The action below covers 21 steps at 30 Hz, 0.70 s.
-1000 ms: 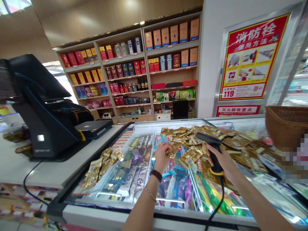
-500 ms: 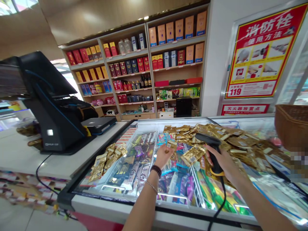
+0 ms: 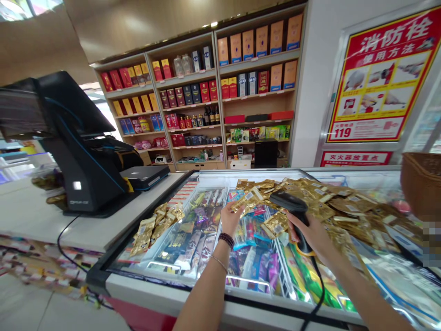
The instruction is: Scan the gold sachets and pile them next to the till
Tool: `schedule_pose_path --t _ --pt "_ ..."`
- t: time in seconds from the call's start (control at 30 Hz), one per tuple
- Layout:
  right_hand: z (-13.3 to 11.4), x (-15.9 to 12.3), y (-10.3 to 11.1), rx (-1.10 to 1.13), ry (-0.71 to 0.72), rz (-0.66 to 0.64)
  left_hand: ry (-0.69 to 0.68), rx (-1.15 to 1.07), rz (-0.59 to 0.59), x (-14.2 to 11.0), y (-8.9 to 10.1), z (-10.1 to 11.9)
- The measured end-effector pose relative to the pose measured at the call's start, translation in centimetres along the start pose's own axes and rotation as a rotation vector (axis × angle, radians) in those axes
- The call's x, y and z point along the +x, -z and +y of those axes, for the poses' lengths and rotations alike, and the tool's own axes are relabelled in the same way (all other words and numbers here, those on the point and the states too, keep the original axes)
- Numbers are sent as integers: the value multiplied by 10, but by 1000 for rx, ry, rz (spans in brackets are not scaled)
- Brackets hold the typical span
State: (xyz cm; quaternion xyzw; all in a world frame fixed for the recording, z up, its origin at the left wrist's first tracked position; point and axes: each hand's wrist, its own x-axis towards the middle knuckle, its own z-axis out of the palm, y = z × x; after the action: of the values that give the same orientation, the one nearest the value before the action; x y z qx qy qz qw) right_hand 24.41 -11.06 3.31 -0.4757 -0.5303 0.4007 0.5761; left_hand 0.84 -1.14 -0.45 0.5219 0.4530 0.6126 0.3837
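Pinched in my left hand (image 3: pixel 230 219) is a gold foil packet (image 3: pixel 251 200) with a white barcode label facing up, held above the glass lid. My right hand (image 3: pixel 308 233) is wrapped round the handle of a black barcode scanner (image 3: pixel 288 201), its head pointing left toward that packet. Just below the scanner another gold packet (image 3: pixel 276 224) lies on the glass. A big heap of gold packets (image 3: pixel 317 197) spreads to the right and behind, and a smaller pile of packets (image 3: pixel 156 225) rests at the left.
Under the glass, the chest freezer (image 3: pixel 151 286) holds wire baskets of wrapped ice creams. A checkout terminal (image 3: pixel 86 156) and a flat black device (image 3: pixel 146 177) stand on the left counter. The scanner cable (image 3: pixel 320 285) hangs over the front edge. A wicker basket (image 3: pixel 422 184) is at the right.
My left hand has raised the packet and turned its label up beside the scanner. The scanner in my right hand has shifted slightly left. The view has swung slightly left.
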Motion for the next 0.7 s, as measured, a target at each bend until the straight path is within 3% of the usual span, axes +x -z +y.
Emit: schedule_pose_path --t 0.23,0.7 --pt "-12 -6 -13 -317 63 -55 -44 -148 40 5 -2 10" --pt "-23 -14 -17 -390 74 -30 12 -187 72 7 0 6"
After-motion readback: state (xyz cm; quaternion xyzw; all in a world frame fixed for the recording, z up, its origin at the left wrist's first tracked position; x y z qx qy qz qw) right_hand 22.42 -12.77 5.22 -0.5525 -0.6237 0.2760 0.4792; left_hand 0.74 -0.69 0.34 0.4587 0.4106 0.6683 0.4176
